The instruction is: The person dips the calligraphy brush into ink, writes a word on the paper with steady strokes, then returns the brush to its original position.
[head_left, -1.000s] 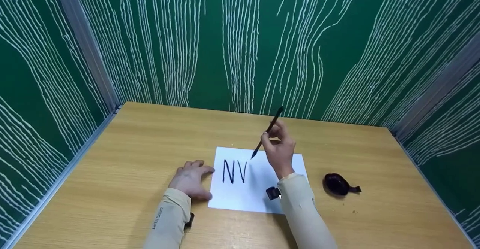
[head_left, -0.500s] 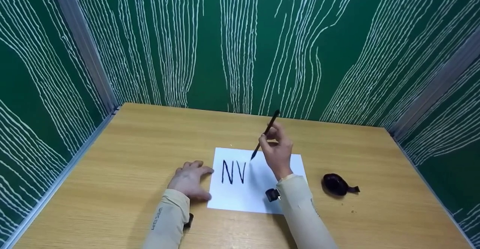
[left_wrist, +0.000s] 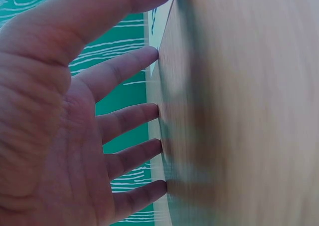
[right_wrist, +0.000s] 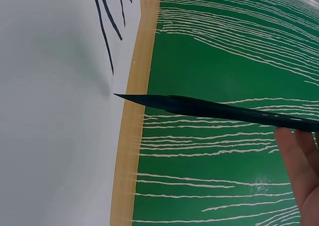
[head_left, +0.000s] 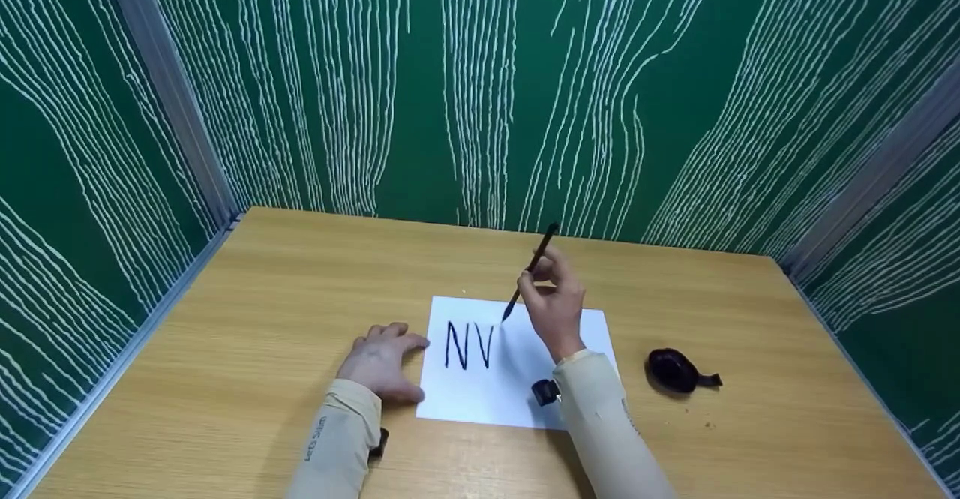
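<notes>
Brush poised over paper, right of "NV".
Right hand (head_left: 556, 305) pinching ink brush (head_left: 531, 268), shaft tilted up and away, tip down-left, just above white paper (head_left: 517, 394) beside the V (head_left: 485, 343); contact not clear. Left hand (head_left: 379, 360) flat, fingers spread, on wooden table (head_left: 247, 319) at paper's left edge. Black ink dish (head_left: 675, 370) right of the paper, nearer right hand.

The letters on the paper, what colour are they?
The letters on the paper are black, clearest in the head view.
</notes>
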{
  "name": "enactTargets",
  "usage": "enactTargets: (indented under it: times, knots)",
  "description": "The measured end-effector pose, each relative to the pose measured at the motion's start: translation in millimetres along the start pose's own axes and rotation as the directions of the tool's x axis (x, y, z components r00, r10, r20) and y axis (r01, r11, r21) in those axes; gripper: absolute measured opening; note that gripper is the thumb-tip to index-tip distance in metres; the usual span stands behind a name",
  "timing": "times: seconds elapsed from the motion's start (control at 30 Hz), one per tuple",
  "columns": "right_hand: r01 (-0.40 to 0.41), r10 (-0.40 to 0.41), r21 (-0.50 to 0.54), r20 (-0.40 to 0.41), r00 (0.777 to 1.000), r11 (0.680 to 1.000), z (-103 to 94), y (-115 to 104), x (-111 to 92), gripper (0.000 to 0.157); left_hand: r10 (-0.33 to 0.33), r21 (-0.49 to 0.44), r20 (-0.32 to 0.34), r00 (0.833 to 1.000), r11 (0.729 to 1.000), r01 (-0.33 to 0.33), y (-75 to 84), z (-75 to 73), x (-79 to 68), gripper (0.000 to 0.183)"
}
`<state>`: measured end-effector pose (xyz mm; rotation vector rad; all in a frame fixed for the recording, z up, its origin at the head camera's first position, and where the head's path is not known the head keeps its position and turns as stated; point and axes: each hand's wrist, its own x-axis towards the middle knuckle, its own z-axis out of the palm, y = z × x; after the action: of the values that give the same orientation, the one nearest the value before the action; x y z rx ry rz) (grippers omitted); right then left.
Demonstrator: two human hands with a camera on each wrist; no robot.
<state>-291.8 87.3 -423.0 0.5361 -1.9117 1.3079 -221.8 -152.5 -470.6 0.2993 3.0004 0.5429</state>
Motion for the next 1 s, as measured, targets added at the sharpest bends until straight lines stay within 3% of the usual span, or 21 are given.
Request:
enactTargets:
  times: [0.17, 0.6, 0.87, 1.0]
  knots:
    - [-0.023, 0.023, -0.009, 0.006, 1.000, 1.000, 2.8, 18.5, -1.9, 0.035, -0.007, -0.008, 0.009, 1.000, 1.000, 0.008, 0.3, 0.0, 0.1, 0.075]
    - [-0.054, 0.054, -0.011, 0.035, 0.998, 0.998, 3.2, 25.1, -3.5, 0.033, -0.016, 0.007, 0.004, 1.000, 1.000, 0.016, 0.0, 1.8, 1.7, 0.076]
    - [-0.073, 0.074, -0.016, 0.039, 0.997, 0.997, 3.2, 22.2, -3.5, 0.033, -0.017, 0.022, -0.018, 1.000, 1.000, 0.017, 0.6, 2.7, 0.6, 0.074]
    - [-0.081, 0.082, -0.021, 0.038, 0.996, 0.997, 0.8, 6.7, -2.0, 0.033, -0.016, 0.016, -0.019, 1.000, 1.000, 0.016, 0.5, 3.4, 0.9, 0.074]
